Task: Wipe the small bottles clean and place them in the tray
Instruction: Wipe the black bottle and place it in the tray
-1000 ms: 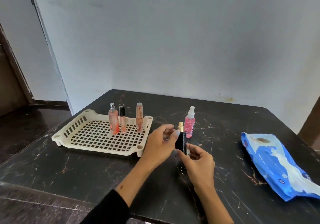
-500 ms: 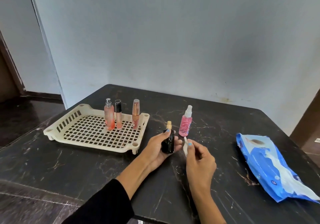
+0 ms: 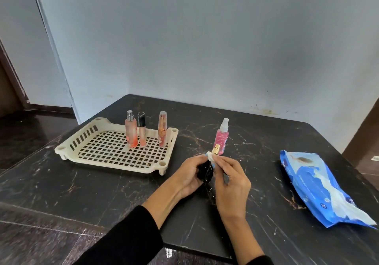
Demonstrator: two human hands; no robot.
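Observation:
My left hand (image 3: 187, 175) grips a small black bottle (image 3: 205, 171) with a gold cap just above the dark table. My right hand (image 3: 230, 184) pinches a small white wipe (image 3: 210, 156) against the bottle's neck. A pink spray bottle (image 3: 221, 139) with a white top stands on the table just behind my hands. Three bottles stand upright at the back of the cream slotted tray (image 3: 98, 156): a peach one (image 3: 131, 130) with a silver top, a slim one (image 3: 142, 129) with a black cap, and an orange tube (image 3: 162, 128).
A blue pack of wipes (image 3: 320, 184) lies on the right side of the black marble table (image 3: 102, 189). The table's front edge runs close below my forearms, and a pale wall stands behind the table.
My right hand has brought the wipe up to the black bottle's neck. Both hands have drawn together around the bottle, which is now tilted.

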